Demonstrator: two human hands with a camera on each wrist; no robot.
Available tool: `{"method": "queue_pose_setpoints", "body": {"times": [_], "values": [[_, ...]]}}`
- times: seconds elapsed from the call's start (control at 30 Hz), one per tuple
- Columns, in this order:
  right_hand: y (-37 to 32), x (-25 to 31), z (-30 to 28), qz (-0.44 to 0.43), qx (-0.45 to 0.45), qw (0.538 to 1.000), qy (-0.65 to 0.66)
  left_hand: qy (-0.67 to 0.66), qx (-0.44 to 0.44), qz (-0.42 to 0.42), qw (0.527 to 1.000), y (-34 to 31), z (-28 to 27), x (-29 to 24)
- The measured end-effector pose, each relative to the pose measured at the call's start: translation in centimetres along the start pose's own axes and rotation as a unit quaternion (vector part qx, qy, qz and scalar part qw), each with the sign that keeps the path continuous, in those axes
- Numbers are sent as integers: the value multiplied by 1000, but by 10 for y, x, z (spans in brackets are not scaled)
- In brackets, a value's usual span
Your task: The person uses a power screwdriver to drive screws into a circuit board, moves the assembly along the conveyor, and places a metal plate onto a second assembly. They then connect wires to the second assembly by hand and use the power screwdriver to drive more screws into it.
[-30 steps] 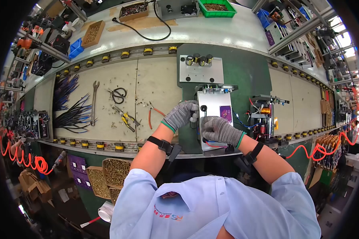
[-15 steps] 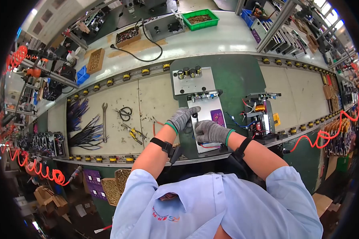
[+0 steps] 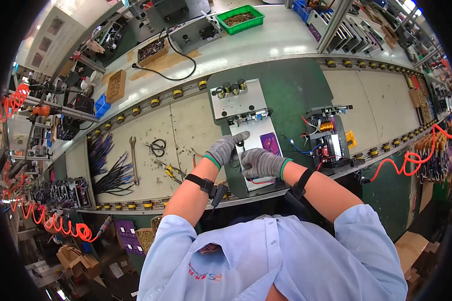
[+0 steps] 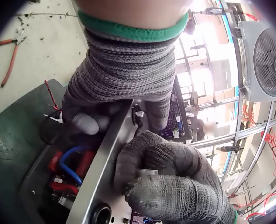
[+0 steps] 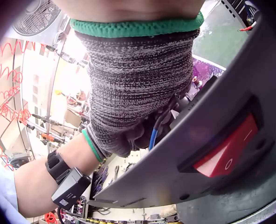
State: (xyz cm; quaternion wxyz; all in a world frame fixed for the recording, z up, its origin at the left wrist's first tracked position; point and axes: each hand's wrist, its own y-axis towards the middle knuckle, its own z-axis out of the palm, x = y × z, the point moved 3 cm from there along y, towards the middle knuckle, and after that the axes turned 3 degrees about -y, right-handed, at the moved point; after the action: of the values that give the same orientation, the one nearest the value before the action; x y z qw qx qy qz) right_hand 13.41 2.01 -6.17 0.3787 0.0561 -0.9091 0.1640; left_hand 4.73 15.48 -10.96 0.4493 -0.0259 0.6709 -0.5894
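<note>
A silver metal housing [image 3: 253, 128] with a purple circuit board [image 3: 270, 144] lies before the person. Both hands wear grey knit gloves. The left hand [image 3: 222, 149] straddles the housing's side wall [image 4: 98, 170], thumb outside and a finger along the inner face beside a black fitting [image 4: 136, 114]. Close by, the right hand [image 3: 262, 164] is curled over the housing, holding a black cable [image 3: 240, 144] that runs from that fitting. A blue wire [image 5: 153, 139] comes out beneath this hand in the right wrist view, where a red rocker switch [image 5: 229, 147] shows on the end panel.
A half-built unit with a copper coil [image 3: 326, 126] stands to the right. Beyond the housing is a plate with black capacitors [image 3: 231, 89]. Leftward lie yellow-handled pliers [image 3: 168, 171], black-handled snips [image 3: 157, 147], a wrench [image 3: 133, 160] and wire bundles [image 3: 113, 173].
The head view has turned, shifting the bench. The left index finger, bent earlier, now stretches over the housing's edge at the black fitting. The right hand stays curled in nearly the same place.
</note>
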Motion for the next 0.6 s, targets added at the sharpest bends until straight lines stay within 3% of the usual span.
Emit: {"method": "queue_pose_setpoints", "body": {"times": [0.07, 0.17, 0.2, 0.23, 0.27, 0.3, 0.33, 0.37, 0.43, 0.47, 0.5, 0.53, 0.57, 0.6], "values": [[2, -3, 4, 14, 8, 1000, 11, 73, 26, 70, 995, -1, 6, -2], [-2, -3, 0, 28, -12, 998, 60, 96, 27, 49, 994, -15, -1, -8], [-4, -3, -2, 28, -16, 998, 59, 132, 41, 95, 986, -12, -10, -7], [-8, -6, -7, 94, -41, 974, 200, 135, 41, 98, 985, -17, -10, -14], [-11, -8, -9, 156, -64, 926, 337, 264, 0, 136, 955, -24, -12, -22], [-13, -10, -10, 115, -136, 848, 499, 385, -44, 170, 906, -30, -13, -28], [-17, -14, -18, 135, -168, 826, 521, 485, -73, 176, 853, -29, -10, -32], [-20, -17, -28, 155, -198, 801, 543, 483, -76, 177, 854, -36, -3, -40], [-19, -25, -34, 185, -238, 807, 508, 600, -45, 108, 791, -49, 8, -46], [-13, -34, -33, 175, -272, 849, 418, 663, -45, 149, 732, -51, 12, -49], [-10, -40, -31, 163, -303, 882, 323, 662, -45, 148, 734, -54, 11, -49], [-9, -29, -38, 196, -271, 915, 224, 640, -54, 159, 750, -59, 10, -52], [-6, -22, -39, 195, -268, 917, 223, 617, -64, 170, 766, -61, 7, -53], [-3, -11, -40, 141, -296, 937, 122, 614, -66, 168, 768, -59, 2, -50]]}}
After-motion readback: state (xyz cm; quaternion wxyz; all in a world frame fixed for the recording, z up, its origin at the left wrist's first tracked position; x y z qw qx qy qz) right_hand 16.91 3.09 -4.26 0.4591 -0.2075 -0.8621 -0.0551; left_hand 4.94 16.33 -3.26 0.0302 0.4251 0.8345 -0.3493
